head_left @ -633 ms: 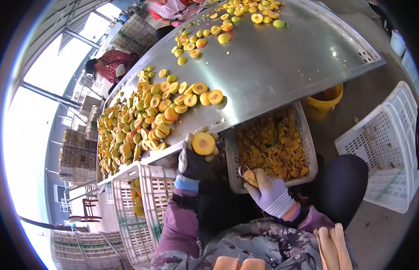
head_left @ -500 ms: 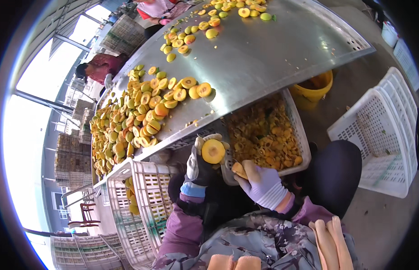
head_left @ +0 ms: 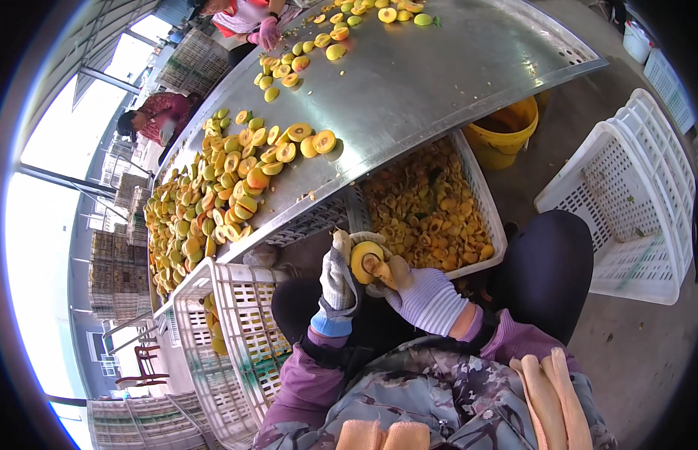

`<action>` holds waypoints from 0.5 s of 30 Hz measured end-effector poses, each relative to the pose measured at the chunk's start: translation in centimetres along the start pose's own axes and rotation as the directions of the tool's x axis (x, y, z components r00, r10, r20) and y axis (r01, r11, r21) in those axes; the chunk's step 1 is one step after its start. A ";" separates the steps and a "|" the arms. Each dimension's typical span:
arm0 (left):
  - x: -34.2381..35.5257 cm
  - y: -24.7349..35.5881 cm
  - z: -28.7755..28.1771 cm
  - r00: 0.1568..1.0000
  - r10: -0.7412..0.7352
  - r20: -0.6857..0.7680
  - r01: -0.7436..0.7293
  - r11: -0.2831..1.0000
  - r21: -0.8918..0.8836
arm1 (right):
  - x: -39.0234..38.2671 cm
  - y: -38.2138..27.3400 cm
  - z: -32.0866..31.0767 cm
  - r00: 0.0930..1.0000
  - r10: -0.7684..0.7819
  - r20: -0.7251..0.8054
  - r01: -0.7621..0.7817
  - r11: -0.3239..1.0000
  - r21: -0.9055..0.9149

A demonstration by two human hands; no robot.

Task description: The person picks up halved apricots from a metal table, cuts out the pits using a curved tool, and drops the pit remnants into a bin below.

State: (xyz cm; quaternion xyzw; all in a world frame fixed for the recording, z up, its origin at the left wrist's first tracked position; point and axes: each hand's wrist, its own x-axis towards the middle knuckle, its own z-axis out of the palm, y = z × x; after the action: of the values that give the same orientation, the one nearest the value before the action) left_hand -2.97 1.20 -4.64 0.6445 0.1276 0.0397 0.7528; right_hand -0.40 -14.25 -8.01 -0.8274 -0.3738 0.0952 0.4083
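Note:
My left hand (head_left: 338, 271), in a white knit glove with a blue cuff, grips a halved yellow-fleshed fruit (head_left: 358, 263), like a peach or plum, cut face towards me. My right hand (head_left: 422, 298), in a pale striped glove, is closed around a short tan tool (head_left: 380, 271), held against the middle of that cut face. Its working end is hidden, so its exact kind is unclear. Both hands meet above my lap. Just beyond them, a white crate (head_left: 501, 235) under the table holds many small orange-yellow fruit scraps.
A metal table (head_left: 409, 82) carries a large heap of halved fruit (head_left: 214, 187) at left. Beside my left arm stands a white crate (head_left: 248, 322) with fruit inside. Right are a yellow bucket (head_left: 506, 135) and stacked white crates (head_left: 627, 202). Two people work across the table.
My right hand has moved left and up, bringing the tan tool onto the halved fruit. My left hand still holds the fruit, now tilted. The far person's pink-gloved hands have risen.

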 end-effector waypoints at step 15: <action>0.6 -1.9 1.4 0.950 0.291 -0.111 -0.274 0.951 0.143 | 0.8 0.0 1.0 0.972 0.180 0.151 -0.232 0.842 0.488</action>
State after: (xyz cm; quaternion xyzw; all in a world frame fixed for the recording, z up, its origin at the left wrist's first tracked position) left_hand -2.30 -0.34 -6.41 0.6981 0.0853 0.1813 0.6874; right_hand -0.30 -13.14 -8.56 -0.7222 -0.2647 0.2733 0.5777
